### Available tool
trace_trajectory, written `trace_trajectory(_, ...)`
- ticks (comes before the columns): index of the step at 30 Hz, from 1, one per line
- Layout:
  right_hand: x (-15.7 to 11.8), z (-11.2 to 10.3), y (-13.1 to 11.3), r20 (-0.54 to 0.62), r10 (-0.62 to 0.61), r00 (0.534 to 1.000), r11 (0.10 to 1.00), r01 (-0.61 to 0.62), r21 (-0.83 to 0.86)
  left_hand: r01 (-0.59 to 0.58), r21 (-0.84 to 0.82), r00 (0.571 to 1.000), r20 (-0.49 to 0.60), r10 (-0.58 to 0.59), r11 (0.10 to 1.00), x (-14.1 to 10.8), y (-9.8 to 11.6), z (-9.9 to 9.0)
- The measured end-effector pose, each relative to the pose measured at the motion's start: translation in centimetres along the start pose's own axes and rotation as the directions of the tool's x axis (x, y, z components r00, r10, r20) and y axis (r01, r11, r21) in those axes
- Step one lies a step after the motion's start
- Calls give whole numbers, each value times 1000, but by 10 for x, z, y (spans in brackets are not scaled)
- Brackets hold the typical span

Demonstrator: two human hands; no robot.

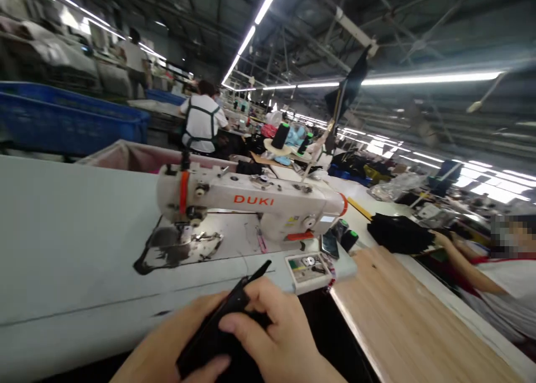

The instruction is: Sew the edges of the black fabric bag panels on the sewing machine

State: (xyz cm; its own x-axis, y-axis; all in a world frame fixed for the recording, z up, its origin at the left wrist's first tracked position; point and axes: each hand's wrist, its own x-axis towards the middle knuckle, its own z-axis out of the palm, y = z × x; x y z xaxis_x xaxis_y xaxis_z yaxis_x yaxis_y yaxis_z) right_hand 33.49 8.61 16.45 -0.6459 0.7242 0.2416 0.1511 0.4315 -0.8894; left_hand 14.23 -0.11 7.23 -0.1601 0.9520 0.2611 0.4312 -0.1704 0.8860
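Observation:
Both of my hands grip a folded piece of black fabric (226, 321) in front of the sewing table's near edge. My left hand (176, 333) is closed on its left side, with most of its fingers hidden behind the cloth. From the right, my right hand (276, 327) pinches the cloth between thumb and fingers. Beyond them stands a white sewing machine (251, 204) with orange lettering. Its needle area (188, 235) is at the left end, apart from the cloth.
A small parts tray (307, 271) sits on the table's right, near a phone (329, 244) and dark thread cones (349, 239). A wooden board (410, 310) lies further right. There a co-worker's hand (446, 240) touches a black fabric pile (397, 235). A blue bin (71, 120) stands far left.

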Motion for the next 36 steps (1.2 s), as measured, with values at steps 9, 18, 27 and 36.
trace_trajectory(9, 35, 11, -3, 186, -100, 977, 974, 134, -185, 307, -233, 949, 149, -278, 923, 4, 31, -63)
trace_trajectory(18, 47, 14, -23, 350, 115, 930, 982, -53, -183, 272, -485, 945, -30, -327, 831, 1, 36, -68)
trace_trajectory(27, 50, 20, -22, 235, 25, 972, 991, 6, -131, 256, -536, 932, -84, -352, 804, -2, 42, -74)
trace_trajectory(36, 51, 22, -23, 200, -19, 980, 983, 54, -175, 287, -667, 871, -117, -477, 687, 0, 60, -69)
